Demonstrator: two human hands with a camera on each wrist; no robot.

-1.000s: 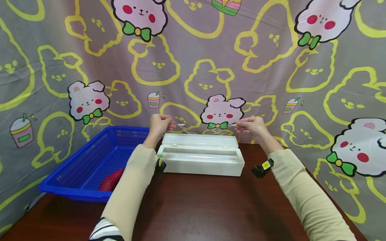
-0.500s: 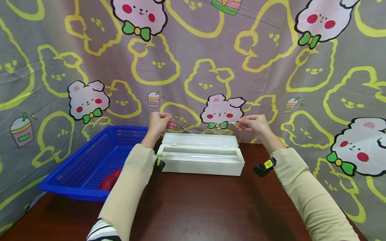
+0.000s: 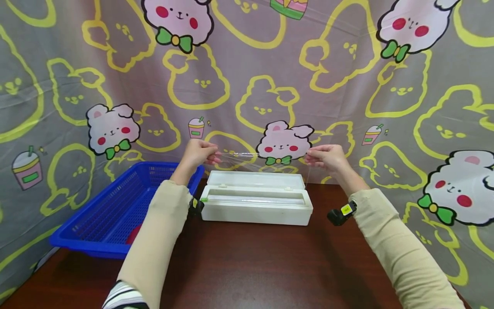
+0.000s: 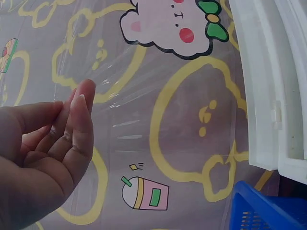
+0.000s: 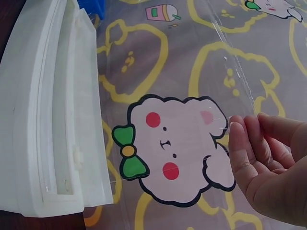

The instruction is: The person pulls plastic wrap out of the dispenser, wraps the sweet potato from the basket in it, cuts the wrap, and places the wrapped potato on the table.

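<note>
A sheet of clear plastic wrap [image 3: 247,154] is stretched taut between my hands, above and behind a long white cling film box [image 3: 256,214]. My left hand [image 3: 200,152] pinches one corner between thumb and fingers; creases fan out from that grip in the left wrist view. At the opposite corner, my right hand [image 3: 328,158] pinches the wrap the same way. The box's lid [image 3: 256,180] is tipped back, and a pale roll [image 3: 256,199] lies in its slot. A small green piece [image 3: 204,199] sits at the box's left end.
A blue plastic basket [image 3: 88,247] stands left of the box, with a red object [image 3: 134,235] inside, partly hidden by my left forearm. The dark brown table [image 3: 262,266] runs up to a cartoon-printed curtain [image 3: 239,64] at the back.
My left hand has moved up and slightly left, and my right hand slightly right and up. The wrap between them has gone from bunched and sagging to a nearly straight top edge.
</note>
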